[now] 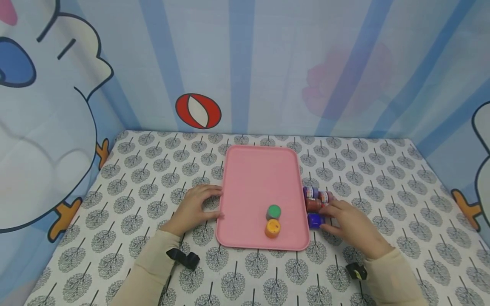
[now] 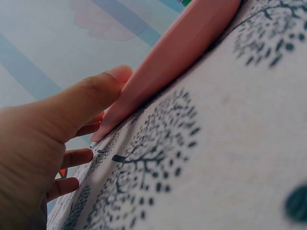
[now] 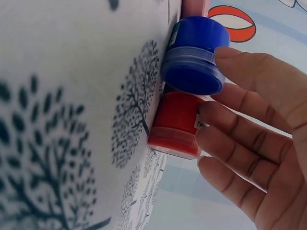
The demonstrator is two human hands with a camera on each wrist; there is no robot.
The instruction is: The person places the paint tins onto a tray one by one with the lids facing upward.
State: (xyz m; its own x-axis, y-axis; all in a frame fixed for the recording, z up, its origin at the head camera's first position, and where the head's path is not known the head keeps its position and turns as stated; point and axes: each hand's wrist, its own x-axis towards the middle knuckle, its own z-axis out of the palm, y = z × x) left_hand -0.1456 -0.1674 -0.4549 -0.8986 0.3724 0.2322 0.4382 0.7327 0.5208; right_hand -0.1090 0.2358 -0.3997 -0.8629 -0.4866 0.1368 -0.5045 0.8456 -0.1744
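My left hand (image 1: 199, 208) rests at the left rim of a pink tray (image 1: 252, 178); in the left wrist view its thumb (image 2: 108, 81) touches the tray's side, fingers spread and loosely bent. At the tray's right side, my right hand (image 1: 350, 223) reaches to a small blue jar (image 3: 196, 55) lying on its side. Its thumb tip touches the jar's edge, and the index finger passes partly hidden behind it. The other fingertips are right at a red jar (image 3: 175, 120). A green-topped jar (image 1: 273, 211) and an orange jar (image 1: 272, 229) stand on the tray.
Beside the tray's right rim lie more small jars: a purple one (image 1: 311, 192), a pinkish one (image 1: 326, 196) and a brownish-red one (image 1: 313, 205). A tree-patterned cloth (image 1: 237, 276) covers the table. Printed curtains (image 1: 268, 63) hang behind and at the sides.
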